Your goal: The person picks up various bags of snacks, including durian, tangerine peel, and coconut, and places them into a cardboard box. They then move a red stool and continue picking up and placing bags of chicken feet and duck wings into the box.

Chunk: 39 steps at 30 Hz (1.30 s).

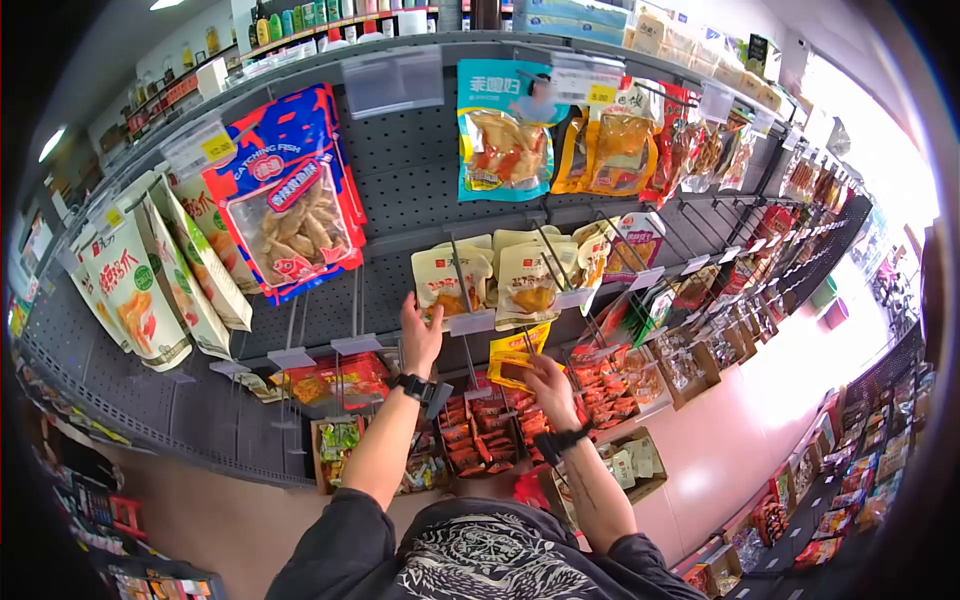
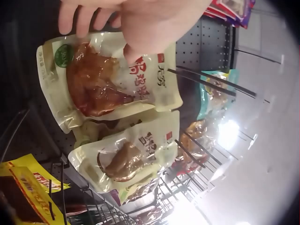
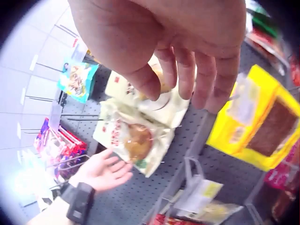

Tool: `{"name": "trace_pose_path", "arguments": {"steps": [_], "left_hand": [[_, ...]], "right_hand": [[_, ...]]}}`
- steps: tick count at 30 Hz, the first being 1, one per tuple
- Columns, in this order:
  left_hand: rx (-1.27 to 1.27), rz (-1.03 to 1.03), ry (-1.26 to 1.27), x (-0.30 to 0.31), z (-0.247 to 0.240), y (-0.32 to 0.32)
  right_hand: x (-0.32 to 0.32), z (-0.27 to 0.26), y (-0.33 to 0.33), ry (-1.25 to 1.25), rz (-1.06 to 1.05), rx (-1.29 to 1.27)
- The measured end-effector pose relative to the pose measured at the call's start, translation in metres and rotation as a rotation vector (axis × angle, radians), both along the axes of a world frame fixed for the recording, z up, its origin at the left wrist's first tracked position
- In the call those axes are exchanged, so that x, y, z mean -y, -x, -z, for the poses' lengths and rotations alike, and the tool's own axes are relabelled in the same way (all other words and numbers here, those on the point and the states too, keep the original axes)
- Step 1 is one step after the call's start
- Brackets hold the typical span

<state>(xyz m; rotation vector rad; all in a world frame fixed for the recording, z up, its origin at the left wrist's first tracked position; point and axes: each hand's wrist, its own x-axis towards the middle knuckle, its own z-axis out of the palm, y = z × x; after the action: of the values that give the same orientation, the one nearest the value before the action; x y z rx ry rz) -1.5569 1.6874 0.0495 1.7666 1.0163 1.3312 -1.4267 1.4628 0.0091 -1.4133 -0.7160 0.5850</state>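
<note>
In the head view my left hand (image 1: 421, 335) is beside a cream snack pouch (image 1: 440, 275) with a brown meat piece showing in its window. The left wrist view has that pouch (image 2: 112, 79) hanging on a hook, my left fingers (image 2: 84, 21) extended along its edge. A second cream pouch (image 1: 527, 283) hangs to its right. My right hand (image 1: 550, 388) is lower, near a yellow packet (image 1: 515, 352) on a hook below. From the right wrist, the fingers (image 3: 185, 70) hang loosely with nothing in them, and the yellow packet (image 3: 260, 119) is beside them.
A blue and red fish snack bag (image 1: 290, 200) hangs upper left, a teal bag (image 1: 505, 130) above the pouches. Metal hooks with price-tag holders (image 1: 470, 322) project toward me. Boxes of small red packets (image 1: 480, 435) stand below. An aisle floor (image 1: 720, 400) runs to the right.
</note>
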Motion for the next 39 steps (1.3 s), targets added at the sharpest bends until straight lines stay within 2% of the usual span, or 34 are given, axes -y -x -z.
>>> {"name": "trace_pose_path", "arguments": {"steps": [1, 3, 4, 6, 8, 11, 14, 17, 18, 19, 21, 22, 24, 26, 30, 33, 39], "left_hand": [[0.013, 0.011, -0.007, -0.007, 0.002, -0.002], [-0.040, 0.082, -0.028, -0.014, 0.005, -0.003], [-0.074, 0.073, -0.023, -0.010, 0.001, 0.000], [-0.066, 0.090, -0.040, -0.009, 0.006, 0.002], [-0.043, 0.086, -0.098, -0.013, 0.021, -0.001], [0.030, 0.128, -0.085, -0.011, 0.026, 0.003], [0.036, 0.082, -0.167, -0.009, 0.014, 0.016], [0.007, 0.006, -0.225, -0.002, -0.002, 0.027], [0.063, 0.085, -0.143, -0.004, -0.002, 0.028], [0.119, 0.162, -0.062, -0.004, -0.008, 0.031], [0.187, 0.199, -0.033, 0.003, -0.016, 0.036], [0.261, 0.288, 0.056, 0.004, -0.017, 0.038], [0.349, 0.416, 0.190, 0.009, -0.021, 0.043], [0.366, 0.433, 0.228, 0.017, -0.025, 0.049], [0.385, 0.467, 0.311, 0.035, -0.033, 0.061], [0.418, 0.482, 0.365, 0.055, -0.039, 0.069], [0.491, 0.482, 0.500, 0.097, -0.047, 0.082]], "right_hand": [[-0.029, -0.010, 0.003, -0.072, -0.008, 0.004], [-0.074, -0.031, 0.007, 0.061, 0.002, 0.218], [-0.090, -0.043, 0.009, 0.058, 0.021, 0.222], [-0.114, -0.067, 0.014, 0.228, 0.029, 0.390], [-0.140, -0.034, 0.001, 0.147, 0.091, 0.444], [-0.143, -0.051, 0.011, 0.046, 0.234, 0.554], [-0.138, -0.062, 0.022, 0.136, 0.180, 0.440], [-0.141, -0.022, 0.004, 0.255, 0.181, 0.368], [-0.133, -0.029, 0.013, 0.148, 0.246, 0.390], [-0.129, -0.031, 0.021, 0.155, 0.247, 0.382], [-0.119, -0.042, 0.034, -0.036, 0.315, 0.374], [-0.108, -0.070, 0.051, -0.038, 0.264, 0.309], [-0.105, -0.058, 0.049, -0.040, 0.229, 0.204], [-0.102, -0.047, 0.049, -0.150, 0.168, 0.066], [-0.075, -0.075, 0.068, -0.069, 0.173, -0.068], [-0.058, -0.073, 0.071, -0.061, 0.185, -0.012], [-0.024, -0.072, 0.079, -0.052, 0.179, -0.087]]}}
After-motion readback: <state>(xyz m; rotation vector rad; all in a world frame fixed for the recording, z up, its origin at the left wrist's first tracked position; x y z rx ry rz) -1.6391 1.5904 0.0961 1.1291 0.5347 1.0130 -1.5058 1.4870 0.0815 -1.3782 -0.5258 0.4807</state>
